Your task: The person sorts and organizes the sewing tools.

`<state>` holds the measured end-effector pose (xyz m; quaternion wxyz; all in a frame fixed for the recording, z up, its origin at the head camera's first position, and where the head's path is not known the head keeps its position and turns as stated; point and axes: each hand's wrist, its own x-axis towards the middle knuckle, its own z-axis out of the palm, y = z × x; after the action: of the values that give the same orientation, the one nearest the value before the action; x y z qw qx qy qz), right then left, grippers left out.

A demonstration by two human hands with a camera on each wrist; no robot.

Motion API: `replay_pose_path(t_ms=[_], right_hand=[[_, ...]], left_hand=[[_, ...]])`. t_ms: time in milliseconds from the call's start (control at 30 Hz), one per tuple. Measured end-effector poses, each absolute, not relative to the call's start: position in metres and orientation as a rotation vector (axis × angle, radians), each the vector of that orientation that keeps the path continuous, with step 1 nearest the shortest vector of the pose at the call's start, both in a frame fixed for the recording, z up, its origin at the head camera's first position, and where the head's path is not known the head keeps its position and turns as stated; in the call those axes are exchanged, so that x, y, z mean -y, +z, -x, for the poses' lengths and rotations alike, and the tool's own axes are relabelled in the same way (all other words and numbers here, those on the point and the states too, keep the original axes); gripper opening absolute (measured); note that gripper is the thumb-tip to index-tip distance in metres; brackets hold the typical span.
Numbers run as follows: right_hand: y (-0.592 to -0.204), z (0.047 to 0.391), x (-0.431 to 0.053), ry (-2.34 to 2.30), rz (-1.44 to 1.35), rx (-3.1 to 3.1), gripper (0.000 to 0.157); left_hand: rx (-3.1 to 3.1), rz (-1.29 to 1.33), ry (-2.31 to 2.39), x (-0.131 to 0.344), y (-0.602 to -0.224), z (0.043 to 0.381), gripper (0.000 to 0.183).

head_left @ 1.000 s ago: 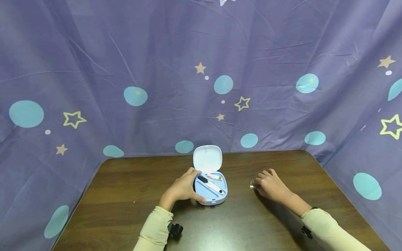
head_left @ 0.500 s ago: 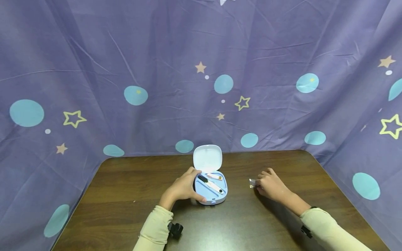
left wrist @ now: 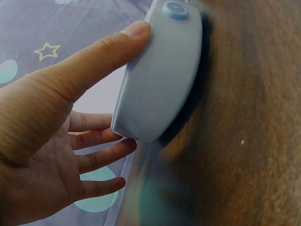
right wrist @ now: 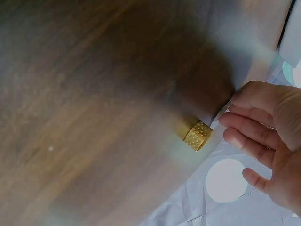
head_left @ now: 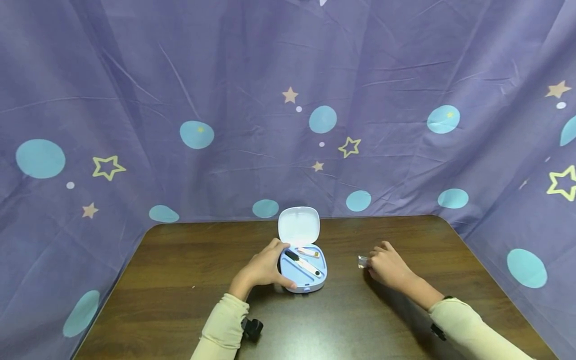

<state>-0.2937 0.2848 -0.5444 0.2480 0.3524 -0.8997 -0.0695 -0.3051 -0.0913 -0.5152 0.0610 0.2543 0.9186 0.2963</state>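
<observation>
A light blue box [head_left: 292, 274] stands on the table, its white lid [head_left: 299, 226] raised at the back. Inside lie a slim white tool [head_left: 307, 266] with a dark end and a small white piece [head_left: 308, 252] with a gold-coloured end. My left hand [head_left: 263, 267] holds the box's left side, thumb on the front wall [left wrist: 162, 70], fingers towards the back. To the right, my right hand [head_left: 389, 265] pinches a small clear, shiny flat packet [head_left: 362, 261] near the tabletop. A gold dimpled thimble [right wrist: 198, 135] stands close to the right fingertips in the right wrist view.
The brown wooden table [head_left: 189, 320] ends at a purple curtain [head_left: 243, 175] with stars and dots. A tiny pale speck [head_left: 193, 287] lies on the left part of the table. Dark wrist cameras sit at both sleeves.
My right fingers have turned the clear packet slightly, so more of its shiny face shows. The left hand and the box have stayed in place; the head view has shifted a little.
</observation>
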Motion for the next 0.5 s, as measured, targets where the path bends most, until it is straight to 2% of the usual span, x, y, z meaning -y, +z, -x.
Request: replay_pose_path(t_ms=[500], right_hand=[[-0.5496, 0.3015, -0.2790, -0.102, -0.935, 2.335, 0.028]], left_hand=[[-2.767, -0.774, 0.879, 0.0932, -0.5165, 0.3047, 0.109]])
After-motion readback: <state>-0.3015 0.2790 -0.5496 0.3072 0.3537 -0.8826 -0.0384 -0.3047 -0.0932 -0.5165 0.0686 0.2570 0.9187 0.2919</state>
